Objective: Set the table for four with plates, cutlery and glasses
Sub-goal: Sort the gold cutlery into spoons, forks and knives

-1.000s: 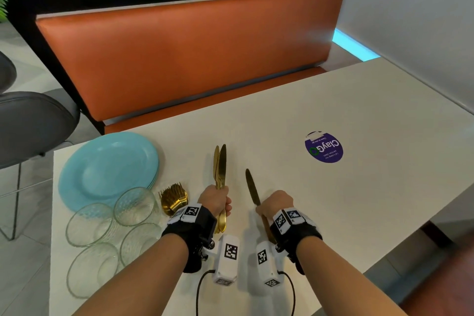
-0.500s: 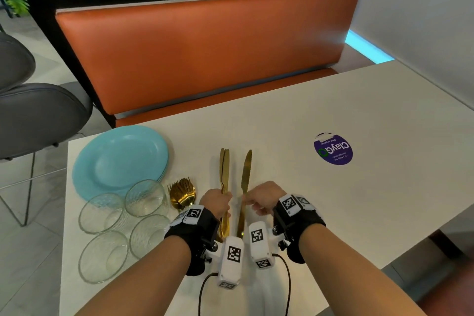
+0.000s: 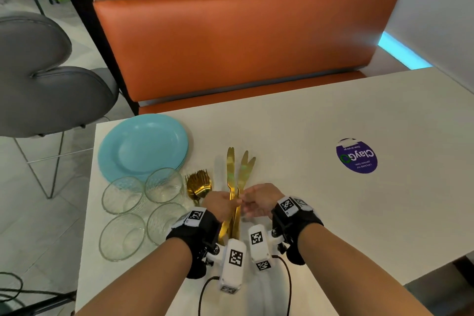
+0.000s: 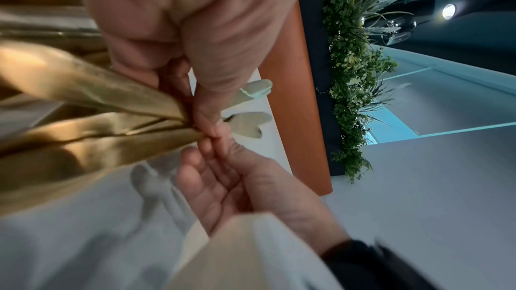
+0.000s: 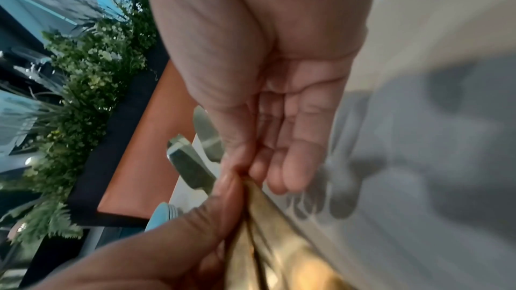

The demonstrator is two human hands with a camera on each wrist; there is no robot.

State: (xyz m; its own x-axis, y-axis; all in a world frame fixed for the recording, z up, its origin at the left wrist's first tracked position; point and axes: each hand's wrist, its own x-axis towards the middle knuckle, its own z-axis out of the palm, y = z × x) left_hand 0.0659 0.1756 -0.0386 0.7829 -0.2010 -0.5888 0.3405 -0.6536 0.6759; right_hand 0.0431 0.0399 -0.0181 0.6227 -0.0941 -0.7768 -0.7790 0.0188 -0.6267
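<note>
- Gripping the gold knives in your left hand, blades pointing away toward the bench, fanned above the table
- Your right hand, fingers relaxed, touches their handles
- Plates, glasses, forks sit left

On the table, the plates sit stacked at the far left corner. Four glasses stand in a cluster just in front of them, near the left edge. The forks lie just right of the glasses. Right of the forks, the knives point away toward the bench, which runs behind the table. A sticker lies well to the right of the knives. A chair stands off the table's left end.
</note>
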